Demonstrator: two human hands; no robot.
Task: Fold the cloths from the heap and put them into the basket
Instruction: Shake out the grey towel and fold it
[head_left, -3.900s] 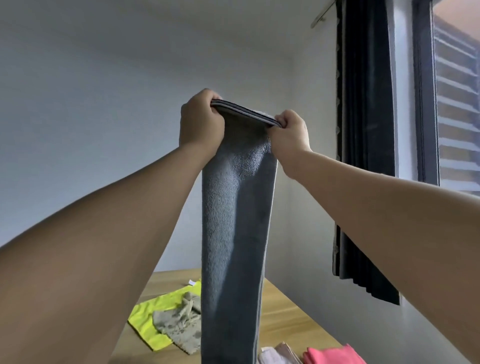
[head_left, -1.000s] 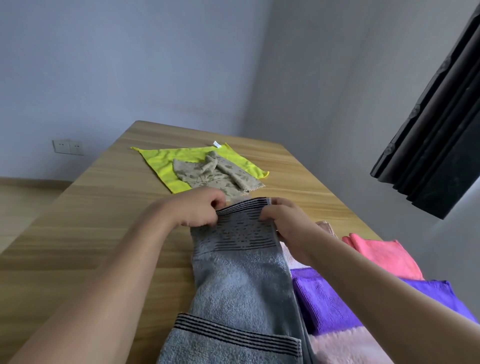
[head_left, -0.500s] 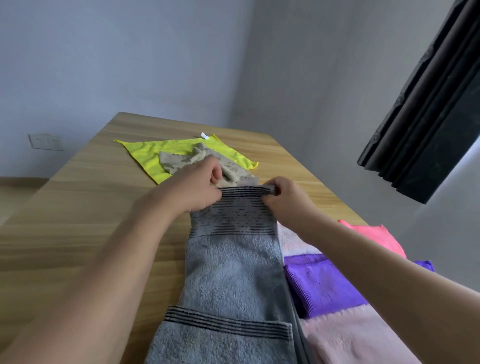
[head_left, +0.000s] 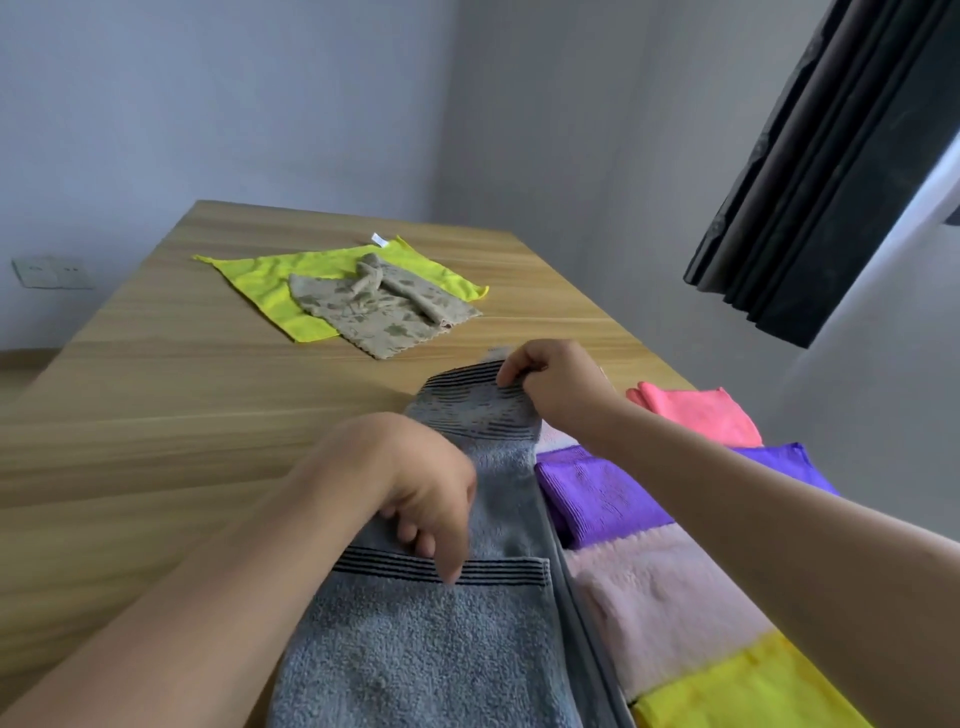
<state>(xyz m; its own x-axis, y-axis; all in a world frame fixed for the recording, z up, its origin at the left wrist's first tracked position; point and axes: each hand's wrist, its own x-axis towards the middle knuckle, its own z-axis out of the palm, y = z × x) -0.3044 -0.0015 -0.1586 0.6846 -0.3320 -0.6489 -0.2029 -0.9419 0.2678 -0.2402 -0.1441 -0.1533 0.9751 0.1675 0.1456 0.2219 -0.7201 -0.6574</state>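
Observation:
A long grey towel (head_left: 415, 649) with black stripes lies lengthwise on the wooden table (head_left: 182, 415), its near part folded over. My right hand (head_left: 556, 384) pinches the towel's far striped end, slightly lifted off the table. My left hand (head_left: 415, 483) rests on the middle of the towel, fingers pointing down and touching the striped edge of the folded layer. Farther back lie a yellow-green cloth (head_left: 249, 280) and a crumpled beige patterned cloth (head_left: 374, 312) on top of it. No basket is in view.
Folded cloths lie in a row along the table's right side: coral pink (head_left: 696, 415), purple (head_left: 597, 493), pale pink (head_left: 660, 603), yellow (head_left: 727, 691). A dark curtain (head_left: 831, 182) hangs at the right. A wall socket (head_left: 47, 273) is at the left.
The towel came down from being held up and now lies on the table. My left hand let go of the far end and moved back to the towel's middle; my right hand still holds the end.

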